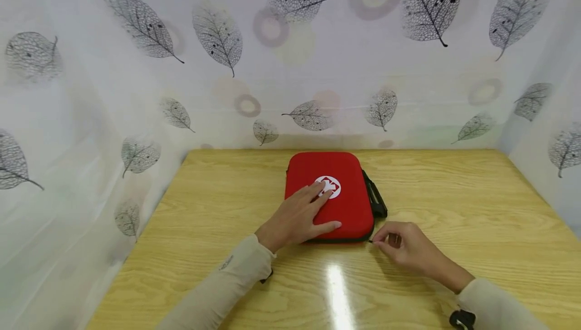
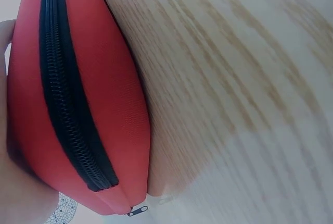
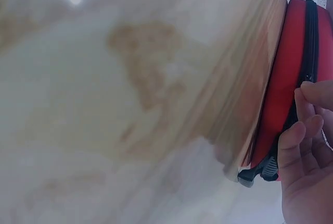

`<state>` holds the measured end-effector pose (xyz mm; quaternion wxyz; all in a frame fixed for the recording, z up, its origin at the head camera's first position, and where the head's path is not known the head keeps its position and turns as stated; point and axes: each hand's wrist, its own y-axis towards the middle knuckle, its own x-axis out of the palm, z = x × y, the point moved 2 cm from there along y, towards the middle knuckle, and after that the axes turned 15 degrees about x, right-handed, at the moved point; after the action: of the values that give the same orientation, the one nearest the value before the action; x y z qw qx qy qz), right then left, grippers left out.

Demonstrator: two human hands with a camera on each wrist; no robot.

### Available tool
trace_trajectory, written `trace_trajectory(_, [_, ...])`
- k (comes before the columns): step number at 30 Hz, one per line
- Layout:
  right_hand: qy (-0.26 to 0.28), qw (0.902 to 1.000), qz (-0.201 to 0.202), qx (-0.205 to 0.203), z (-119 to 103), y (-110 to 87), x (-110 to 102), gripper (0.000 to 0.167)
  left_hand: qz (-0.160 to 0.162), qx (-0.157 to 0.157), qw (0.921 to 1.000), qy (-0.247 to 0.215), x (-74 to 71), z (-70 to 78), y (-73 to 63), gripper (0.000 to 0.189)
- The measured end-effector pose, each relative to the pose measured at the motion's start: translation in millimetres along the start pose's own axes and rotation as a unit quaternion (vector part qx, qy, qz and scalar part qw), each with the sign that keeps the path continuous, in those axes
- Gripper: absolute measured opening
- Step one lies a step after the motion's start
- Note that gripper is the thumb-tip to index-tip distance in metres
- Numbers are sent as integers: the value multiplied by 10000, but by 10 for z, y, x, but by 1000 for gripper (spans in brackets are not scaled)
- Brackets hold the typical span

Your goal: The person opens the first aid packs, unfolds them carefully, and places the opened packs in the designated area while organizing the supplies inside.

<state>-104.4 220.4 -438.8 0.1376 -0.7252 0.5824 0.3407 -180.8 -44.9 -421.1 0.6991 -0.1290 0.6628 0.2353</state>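
A red zippered case [image 1: 350, 205] with a white round emblem [image 1: 335, 184] on its lid lies on the wooden table. My left hand [image 1: 299, 215] rests on the lid with fingers spread, the fingertips over the emblem. At the near right corner, my right hand [image 1: 410, 250] pinches a small dark zipper pull [image 1: 370, 241] between thumb and forefinger. The black zipper [image 2: 61, 91] runs closed along the side in the left wrist view, where another zipper pull [image 2: 138, 211] hangs at its end. In the right wrist view the thumb and forefinger meet right at the zipper track [image 3: 311, 36].
A black carry handle [image 1: 375, 196] sticks out from the case's right side. The wood-grain table [image 1: 218, 199] reaches back to a white leaf-patterned sheet [image 1: 281, 77], which also hangs at the left and right. A bright light reflection [image 1: 338, 294] falls on the near tabletop.
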Motion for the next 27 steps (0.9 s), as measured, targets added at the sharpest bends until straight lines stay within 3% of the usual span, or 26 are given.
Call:
trace_trajectory(6, [-197, 9996, 203, -16, 24, 63, -69, 23, 236, 51, 9993, 291, -11, -20, -31, 76])
trace_trajectory(13, [-577, 9967, 430, 386, 104, 160, -176, 19, 142, -32, 9997, 171, -64, -32, -78, 73])
trace_trajectory(27, [-923, 9859, 600, 1261, 202, 482, -273, 3, 423, 120, 9990, 104, -102, -78, -165, 63])
